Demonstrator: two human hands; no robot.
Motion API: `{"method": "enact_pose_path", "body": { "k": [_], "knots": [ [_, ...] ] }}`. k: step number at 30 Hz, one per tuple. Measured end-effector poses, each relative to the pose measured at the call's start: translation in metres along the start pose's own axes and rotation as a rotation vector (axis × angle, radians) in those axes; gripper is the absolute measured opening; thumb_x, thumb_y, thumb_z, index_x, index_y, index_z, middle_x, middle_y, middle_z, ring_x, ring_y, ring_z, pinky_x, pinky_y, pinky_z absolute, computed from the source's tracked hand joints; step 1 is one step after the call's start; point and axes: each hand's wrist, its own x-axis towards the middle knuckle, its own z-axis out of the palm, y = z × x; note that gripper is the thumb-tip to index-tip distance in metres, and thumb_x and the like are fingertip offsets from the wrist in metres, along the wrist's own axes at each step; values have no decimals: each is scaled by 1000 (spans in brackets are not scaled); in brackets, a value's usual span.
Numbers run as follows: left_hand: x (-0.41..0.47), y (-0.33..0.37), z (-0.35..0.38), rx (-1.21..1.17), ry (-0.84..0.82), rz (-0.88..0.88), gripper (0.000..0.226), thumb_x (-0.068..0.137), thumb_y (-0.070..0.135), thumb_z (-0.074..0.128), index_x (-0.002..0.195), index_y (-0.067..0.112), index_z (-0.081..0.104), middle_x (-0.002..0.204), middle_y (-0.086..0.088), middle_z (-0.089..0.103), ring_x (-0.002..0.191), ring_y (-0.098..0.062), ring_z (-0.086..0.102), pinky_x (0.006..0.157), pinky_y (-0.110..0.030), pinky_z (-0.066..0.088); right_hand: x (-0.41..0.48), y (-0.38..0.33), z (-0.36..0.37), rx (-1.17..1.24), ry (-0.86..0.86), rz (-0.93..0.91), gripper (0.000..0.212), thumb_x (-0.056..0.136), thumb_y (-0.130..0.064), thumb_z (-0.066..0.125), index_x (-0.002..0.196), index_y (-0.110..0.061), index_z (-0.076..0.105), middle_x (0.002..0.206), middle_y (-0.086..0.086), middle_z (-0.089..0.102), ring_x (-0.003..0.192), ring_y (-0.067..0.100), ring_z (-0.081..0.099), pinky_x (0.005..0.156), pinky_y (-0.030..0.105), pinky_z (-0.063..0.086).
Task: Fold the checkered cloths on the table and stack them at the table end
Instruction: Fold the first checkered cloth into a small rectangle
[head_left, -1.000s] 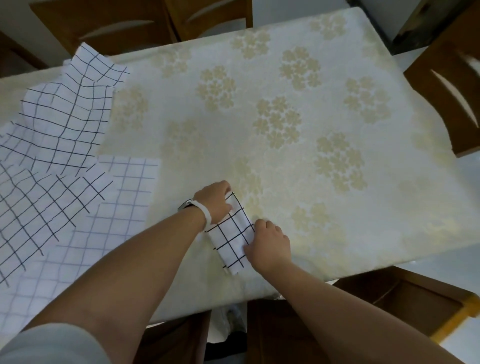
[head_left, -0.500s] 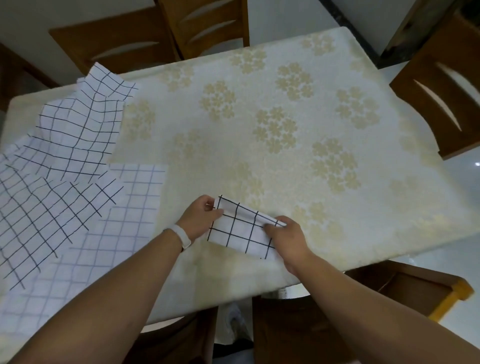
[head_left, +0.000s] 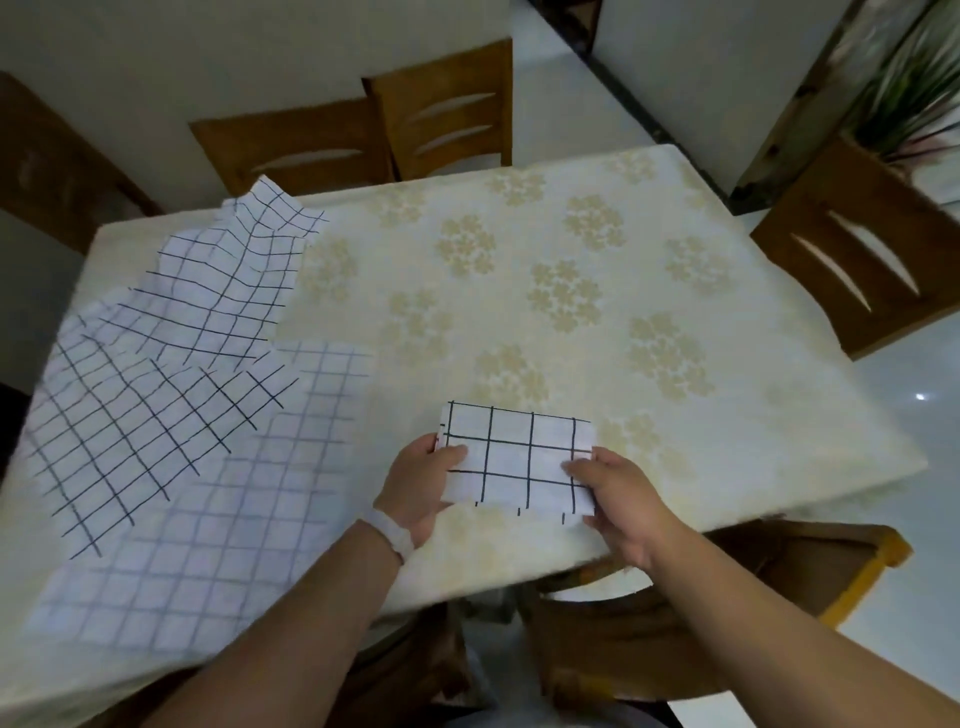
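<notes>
Head view is showing the folded checkered cloth (head_left: 514, 457) at the near edge of the table (head_left: 675, 249), the left hand (head_left: 421, 486) pinching its left side, the right hand (head_left: 621, 499) pinching its right. Both pinches should be trapping all layers, so nothing is slipping while carrying it.

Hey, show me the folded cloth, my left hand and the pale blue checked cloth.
folded cloth (head_left: 514, 457), head view, middle of its top face.
left hand (head_left: 418, 487), head view, back of the hand.
pale blue checked cloth (head_left: 208, 545), head view, its flat middle.
</notes>
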Motion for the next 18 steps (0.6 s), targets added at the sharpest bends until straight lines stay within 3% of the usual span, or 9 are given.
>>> {"method": "enact_pose_path", "body": {
  "k": [2, 3, 6, 10, 12, 14, 16, 18],
  "knots": [
    [-9, -5, 0, -59, -27, -20, 14, 92, 12, 57, 99, 18, 68, 106, -7, 71, 99, -26, 65, 89, -50, 51, -14, 3, 8, -29, 8, -43, 11, 92, -21, 62, 101, -15, 62, 107, 5, 72, 102, 28, 65, 89, 42, 49],
    [-17, -5, 1, -81, -40, -23, 17, 92, 13, 57, 104, 19, 67, 111, -6, 70, 105, -28, 63, 91, -53, 49, -20, 6, 11, -28, 18, -65, 14, 95, -18, 57, 107, -16, 64, 104, 5, 74, 98, 29, 69, 91, 48, 53],
    [-26, -12, 5, -80, -49, -30, 20, 91, 15, 56, 107, 22, 66, 114, -4, 69, 104, -25, 63, 84, -45, 53, -35, 12, 20, -59, 82, -125, 20, 95, -14, 51, 109, -16, 65, 101, 5, 75, 93, 29, 71, 90, 53, 55],
    [-39, -14, 12, -63, -103, 21, 22, 92, 4, 53, 96, 19, 68, 94, -1, 74, 83, -18, 69, 65, -33, 53, -51, 18, 16, -42, 226, -193, 22, 90, -9, 50, 101, -16, 69, 100, 6, 75, 92, 28, 70, 79, 47, 58],
    [-48, -13, 16, -39, -126, 45, 21, 90, 3, 55, 94, 19, 68, 88, 3, 74, 85, -20, 68, 67, -33, 51, -59, 21, 7, -30, 269, -201, 21, 88, -9, 54, 99, -15, 70, 97, 4, 76, 91, 28, 71, 85, 53, 57],
    [-54, -13, 21, -16, -163, 82, 23, 87, -1, 57, 99, 15, 69, 94, -5, 74, 95, -30, 68, 79, -43, 54, -69, 22, -5, 5, 277, -208, 21, 88, -7, 55, 100, -14, 71, 97, 5, 76, 91, 28, 71, 86, 53, 56],
    [-63, -13, 30, 6, -177, 115, 28, 86, -4, 57, 108, 10, 68, 101, -11, 73, 97, -32, 68, 86, -49, 54, -79, 22, -17, 49, 281, -223, 21, 89, -4, 55, 101, -13, 70, 98, 8, 75, 89, 29, 71, 78, 47, 60],
    [-75, -13, 41, 39, -206, 147, 29, 88, -4, 56, 112, 9, 66, 104, -11, 73, 95, -29, 69, 84, -46, 56, -92, 23, -31, 84, 282, -237, 19, 90, -4, 54, 100, -12, 68, 98, 10, 74, 89, 30, 70, 66, 39, 60]
  ]
}}
